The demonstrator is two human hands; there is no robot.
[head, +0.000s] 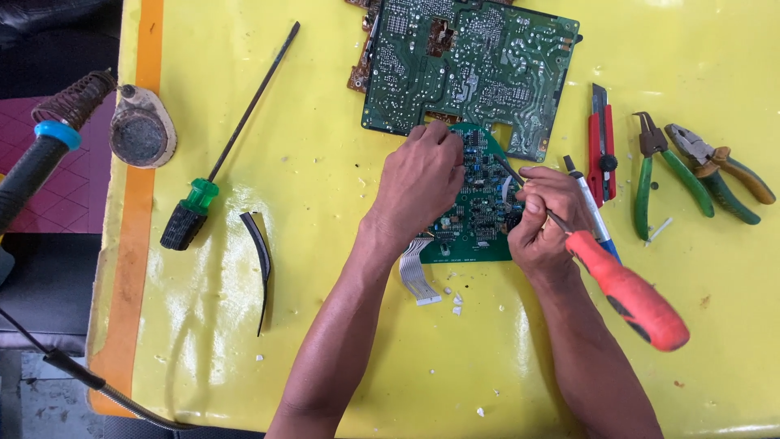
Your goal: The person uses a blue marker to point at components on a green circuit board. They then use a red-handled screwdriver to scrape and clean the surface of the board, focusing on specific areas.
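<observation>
Over the yellow table (325,325), the left hand (418,183) presses down on a small green circuit board (475,223), fingers curled over its upper left edge and pinning it flat. The board lies in the middle of the table, just below a larger green circuit board (471,65) and touching or overlapping its lower edge. The right hand (543,219) is closed around the shaft of a red-handled screwdriver (626,297), the tip angled up and left onto the small board.

To do this well, I'd say keep the left hand's weight steady so the board can't skate, hold the tip low and controlled, and lever gently; a slip could gouge the tracks or jab the holding fingers.

A white ribbon cable (416,276) trails from the board's lower left corner. To the right lie a red utility knife (601,142), green-handled pliers (654,175) and a second pair of pliers (719,171). To the left sits a long green-and-black screwdriver (203,195).

The exact spot under the tip is hard to make out, and the left hand hides much of the board. The larger board's top is cut off by the frame.
</observation>
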